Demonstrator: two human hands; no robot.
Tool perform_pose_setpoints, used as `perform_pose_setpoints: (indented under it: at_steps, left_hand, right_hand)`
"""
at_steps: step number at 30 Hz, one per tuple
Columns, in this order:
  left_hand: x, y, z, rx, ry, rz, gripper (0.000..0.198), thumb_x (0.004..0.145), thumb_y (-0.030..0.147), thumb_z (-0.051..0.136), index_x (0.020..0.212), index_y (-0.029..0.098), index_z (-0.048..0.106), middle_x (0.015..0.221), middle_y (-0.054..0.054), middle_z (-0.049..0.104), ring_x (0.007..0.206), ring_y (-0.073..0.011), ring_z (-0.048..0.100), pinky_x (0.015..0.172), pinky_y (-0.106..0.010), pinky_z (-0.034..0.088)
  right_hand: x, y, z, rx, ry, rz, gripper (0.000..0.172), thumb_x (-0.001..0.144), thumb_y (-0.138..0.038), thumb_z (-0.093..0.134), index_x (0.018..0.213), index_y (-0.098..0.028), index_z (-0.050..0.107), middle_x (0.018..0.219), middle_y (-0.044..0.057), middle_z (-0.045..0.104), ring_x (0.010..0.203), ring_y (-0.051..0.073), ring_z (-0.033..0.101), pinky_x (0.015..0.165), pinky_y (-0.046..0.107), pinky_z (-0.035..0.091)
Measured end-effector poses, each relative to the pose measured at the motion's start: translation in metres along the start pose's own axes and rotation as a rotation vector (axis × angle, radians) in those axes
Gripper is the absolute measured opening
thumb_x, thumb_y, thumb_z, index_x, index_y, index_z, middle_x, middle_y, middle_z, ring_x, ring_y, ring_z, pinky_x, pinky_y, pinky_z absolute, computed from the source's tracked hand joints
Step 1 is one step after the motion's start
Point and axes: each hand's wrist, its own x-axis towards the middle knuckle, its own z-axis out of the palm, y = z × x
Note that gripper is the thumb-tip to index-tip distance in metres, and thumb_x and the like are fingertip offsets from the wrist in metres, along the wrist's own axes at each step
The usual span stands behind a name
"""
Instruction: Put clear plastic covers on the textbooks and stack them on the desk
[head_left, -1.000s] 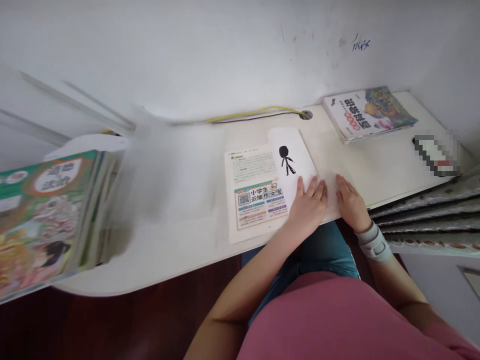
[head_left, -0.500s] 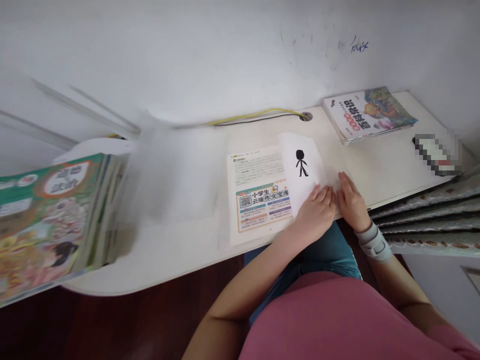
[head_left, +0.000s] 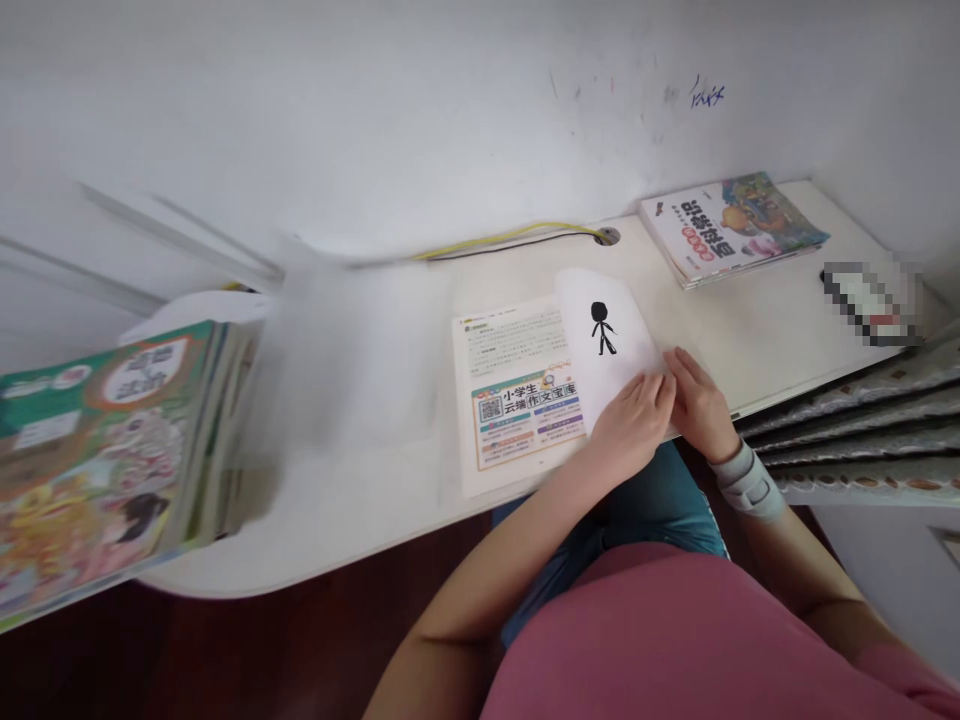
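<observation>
A white sheet of paper (head_left: 589,380) with a black stick figure lies slantwise over the right part of a printed page (head_left: 510,345). My left hand (head_left: 636,415) rests on the sheet's lower right corner, its fingers bent and pressed together on the paper. Against that same edge, from the right, comes my right hand (head_left: 701,405), a grey band on its wrist. Its fingers are close together at the paper's edge and meet the fingertips of my left hand. The thumbs and the underside of the corner are mostly hidden.
A stack of textbooks (head_left: 97,450) stands at the left, beside a blurred translucent sheet (head_left: 352,360). At the back right lie several magazines (head_left: 739,230); a pixelated phone-like object (head_left: 870,305) is near the right end. Yellow and black cables (head_left: 517,240) run along the wall to a desk hole.
My right hand has moved left, closing the gap to my left hand at the sheet's edge. My left hand's fingers have bent a little more. The view has shifted slightly.
</observation>
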Motion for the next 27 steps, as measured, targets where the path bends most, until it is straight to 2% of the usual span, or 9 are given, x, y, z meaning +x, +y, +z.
perform_pose_setpoints:
  at_steps: [3,6,8,10,12,14,17,21,27]
  left_hand:
    - [-0.002,-0.002,-0.009,-0.031,-0.014,0.015,0.039,0.089,0.013,0.042,0.127,0.004,0.042,0.129,-0.021,0.051,0.126,-0.0269,0.047,0.106,-0.041,0.040]
    - [-0.001,-0.011,-0.024,-0.068,-0.056,0.059,0.050,0.089,0.035,0.052,0.131,0.009,0.043,0.133,-0.018,0.051,0.130,-0.0280,0.044,0.109,-0.044,0.036]
    - [0.002,-0.022,-0.032,-0.027,-0.051,-0.027,0.056,0.091,0.044,0.050,0.134,0.009,0.044,0.138,-0.019,0.048,0.135,-0.0328,0.036,0.112,-0.052,0.029]
    - [0.006,-0.035,-0.035,0.038,-0.029,-0.216,0.058,0.092,0.048,0.043,0.135,0.008,0.045,0.145,-0.021,0.040,0.139,-0.0408,0.026,0.110,-0.062,0.025]
    - [0.009,-0.045,-0.032,0.084,-0.039,-0.377,0.061,0.093,0.049,0.042,0.137,0.007,0.045,0.151,-0.023,0.032,0.140,-0.0476,0.018,0.106,-0.066,0.028]
    - [0.010,-0.050,-0.026,0.113,-0.066,-0.436,0.063,0.092,0.047,0.045,0.138,0.003,0.044,0.152,-0.024,0.028,0.139,-0.0510,0.015,0.106,-0.064,0.029]
    - [0.010,-0.049,-0.018,0.150,-0.062,-0.444,0.062,0.091,0.042,0.048,0.137,0.000,0.044,0.152,-0.024,0.028,0.138,-0.0522,0.015,0.108,-0.062,0.027]
    - [0.013,-0.045,-0.015,0.155,-0.050,-0.446,0.060,0.091,0.039,0.049,0.136,0.000,0.045,0.152,-0.024,0.027,0.138,-0.0527,0.016,0.108,-0.063,0.027]
    - [0.020,-0.040,-0.016,0.168,-0.082,-0.476,0.061,0.092,0.038,0.045,0.139,-0.001,0.041,0.154,-0.023,0.024,0.138,-0.0537,0.013,0.109,-0.063,0.026]
  right_hand:
    - [0.000,-0.001,0.000,-0.051,-0.037,-0.026,0.037,0.090,-0.024,0.045,0.124,-0.018,0.059,0.133,0.014,0.056,0.128,0.028,0.048,0.105,0.049,0.044]
    - [0.000,-0.003,-0.001,-0.105,-0.047,-0.036,0.033,0.091,-0.025,0.046,0.117,-0.017,0.064,0.131,0.016,0.057,0.127,0.029,0.048,0.105,0.048,0.043]
    - [0.000,-0.005,0.000,-0.136,-0.051,-0.034,0.033,0.092,-0.028,0.046,0.116,-0.016,0.065,0.131,0.017,0.057,0.128,0.028,0.048,0.105,0.046,0.043]
    - [0.000,-0.006,0.001,-0.154,-0.056,-0.026,0.034,0.093,-0.031,0.045,0.116,-0.015,0.065,0.132,0.017,0.056,0.127,0.028,0.049,0.106,0.044,0.043]
    - [0.001,-0.007,0.001,-0.156,-0.061,-0.021,0.034,0.094,-0.030,0.045,0.115,-0.015,0.066,0.131,0.017,0.056,0.127,0.027,0.049,0.106,0.042,0.043]
    - [0.002,-0.005,-0.002,-0.144,-0.079,-0.032,0.034,0.093,-0.029,0.045,0.114,-0.015,0.067,0.131,0.017,0.057,0.127,0.026,0.049,0.106,0.041,0.044]
    - [0.004,0.006,-0.011,-0.185,-0.092,-0.027,0.033,0.093,-0.029,0.045,0.115,-0.016,0.066,0.133,0.017,0.056,0.126,0.027,0.051,0.104,0.044,0.044]
    - [0.007,0.027,-0.025,-0.329,-0.064,0.049,0.036,0.092,-0.032,0.047,0.120,-0.015,0.062,0.135,0.019,0.054,0.127,0.032,0.049,0.102,0.051,0.042]
    - [0.005,0.035,-0.023,-0.376,-0.067,0.054,0.037,0.092,-0.035,0.047,0.119,-0.016,0.062,0.136,0.017,0.055,0.129,0.031,0.048,0.104,0.049,0.039]
